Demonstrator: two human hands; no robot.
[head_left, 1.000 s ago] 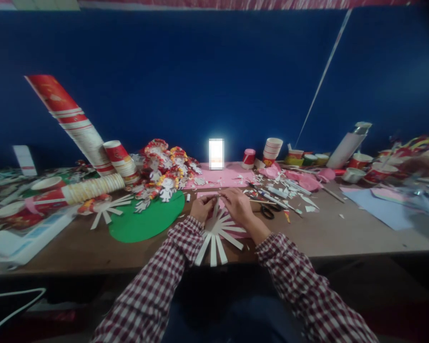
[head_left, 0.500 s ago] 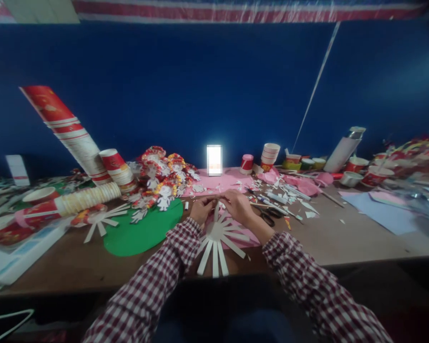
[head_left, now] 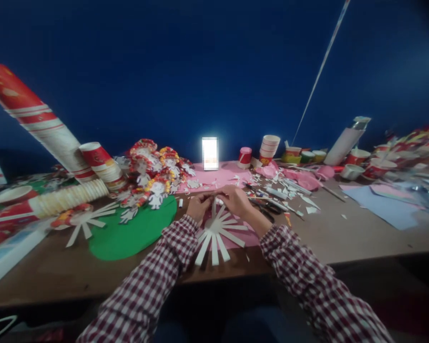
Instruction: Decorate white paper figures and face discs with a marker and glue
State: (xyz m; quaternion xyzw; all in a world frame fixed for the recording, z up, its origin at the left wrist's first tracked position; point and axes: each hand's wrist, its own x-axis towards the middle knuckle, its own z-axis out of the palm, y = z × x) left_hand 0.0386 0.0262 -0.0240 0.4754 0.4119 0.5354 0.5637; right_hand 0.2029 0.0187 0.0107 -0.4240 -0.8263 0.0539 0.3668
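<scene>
A paper cup cut into white strips (head_left: 215, 230) lies spread like a sunburst in front of me. At its far side, my left hand (head_left: 200, 206) and my right hand (head_left: 235, 202) meet with fingers closed on one of its strips. A small white bend shows beside the right fingertips; the strip's end is hidden by the fingers. The other strips fan out toward me and to the right. Beneath it lies pink paper (head_left: 236, 237), and a green oval sheet (head_left: 136, 233) is to the left of my left hand.
Stacked red-and-white paper cups (head_left: 50, 138) lean at the left. Decorated paper figures (head_left: 157, 190) pile up behind the green sheet. Scissors (head_left: 264, 209), pens and paper scraps (head_left: 289, 188) lie right of my hands. Another strip-cut cup (head_left: 87, 221) lies left. A blue sheet (head_left: 382, 205) is at the right.
The camera view has shifted down and slightly right. Both hands stay together at the far strip, where a small white bend now shows between the fingers.
</scene>
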